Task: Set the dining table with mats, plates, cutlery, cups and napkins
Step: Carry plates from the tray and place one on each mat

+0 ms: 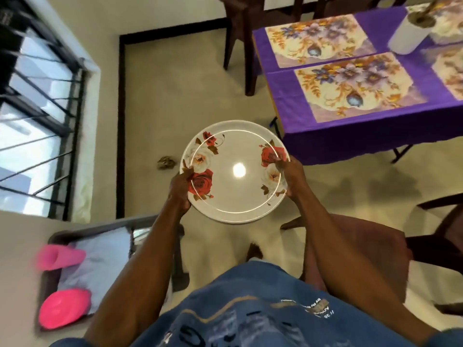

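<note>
I hold a round white plate with red and white roses in front of me, above the floor. My left hand grips its left rim and my right hand grips its right rim, thumbs on top. It may be a stack; I cannot tell. The dining table, covered in a purple cloth, stands ahead to the right. Two floral mats lie on its near side, one closer and one farther. A third mat shows at the right edge.
A white cylinder stands on the table's far right. Dark wooden chairs surround the table; one reddish chair seat is right below my right arm. At lower left a tray holds pink cups and a pink lid. A barred window is on the left.
</note>
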### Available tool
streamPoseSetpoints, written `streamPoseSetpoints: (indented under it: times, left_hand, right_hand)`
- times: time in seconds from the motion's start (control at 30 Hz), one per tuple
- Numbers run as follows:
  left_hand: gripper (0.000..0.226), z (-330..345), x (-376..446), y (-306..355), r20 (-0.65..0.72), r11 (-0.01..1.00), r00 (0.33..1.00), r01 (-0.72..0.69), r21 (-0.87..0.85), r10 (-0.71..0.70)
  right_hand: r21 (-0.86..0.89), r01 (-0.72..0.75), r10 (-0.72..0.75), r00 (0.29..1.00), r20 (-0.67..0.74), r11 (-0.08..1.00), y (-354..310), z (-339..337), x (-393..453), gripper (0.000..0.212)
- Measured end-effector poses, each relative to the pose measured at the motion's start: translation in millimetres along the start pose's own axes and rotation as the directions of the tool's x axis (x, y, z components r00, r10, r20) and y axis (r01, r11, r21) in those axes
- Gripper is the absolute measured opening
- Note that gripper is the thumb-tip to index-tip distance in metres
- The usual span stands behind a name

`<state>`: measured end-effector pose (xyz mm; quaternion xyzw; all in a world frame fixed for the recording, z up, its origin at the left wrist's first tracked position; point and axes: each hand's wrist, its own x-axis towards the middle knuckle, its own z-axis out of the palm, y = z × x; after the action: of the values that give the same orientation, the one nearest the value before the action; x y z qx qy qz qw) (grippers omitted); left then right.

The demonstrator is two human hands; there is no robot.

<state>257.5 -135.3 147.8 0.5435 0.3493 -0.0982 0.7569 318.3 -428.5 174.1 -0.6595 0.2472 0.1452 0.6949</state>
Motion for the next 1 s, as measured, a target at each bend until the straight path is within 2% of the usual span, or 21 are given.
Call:
streamPoseSetpoints:
  times: [0.1, 0.23, 0.43, 0.53, 0.77, 0.87, 1.0]
  left_hand:
    - [0.040, 55, 13, 14, 0.016, 0.996, 0.999, -0.040, 0.076, 0.039]
    - [0.028, 122, 36, 35, 0.035, 0.984, 0.997, -0.069, 0.162, 0.064]
    - [0.037, 203, 76, 60, 0.160, 0.964, 0.986, -0.082, 0.251, 0.042]
    - [0.050, 250, 102, 69, 0.234, 0.955, 0.972, -0.071, 0.289, 0.001]
    - [0.035, 354, 182, 96, 0.355, 0.922, 0.933, -0.093, 0.375, -0.050]
    - [0.029, 392, 201, 116, 0.361, 0.902, 0.929, -0.089, 0.423, -0.077]
    - [0.029, 432, 220, 130, 0.401, 0.920, 0.909, -0.056, 0.388, -0.114]
  right_hand:
    - [0.090, 0.016, -0.011, 0.999, -0.048, 0.996, -23, -35, 7, 0.007]
    - [0.171, 0.074, -0.051, 0.989, -0.138, 0.982, -43, -78, 24, 0.025]
    - [0.263, 0.108, -0.040, 0.967, -0.253, 0.959, -64, -123, 53, 0.032]
    - [0.321, 0.128, -0.021, 0.949, -0.316, 0.938, -76, -146, 72, 0.018]
    - [0.359, 0.182, 0.012, 0.878, -0.478, 0.915, -112, -180, 135, 0.014]
    - [0.382, 0.178, 0.038, 0.868, -0.495, 0.907, -128, -189, 164, 0.031]
    - [0.390, 0.181, 0.055, 0.852, -0.521, 0.903, -139, -212, 198, 0.051]
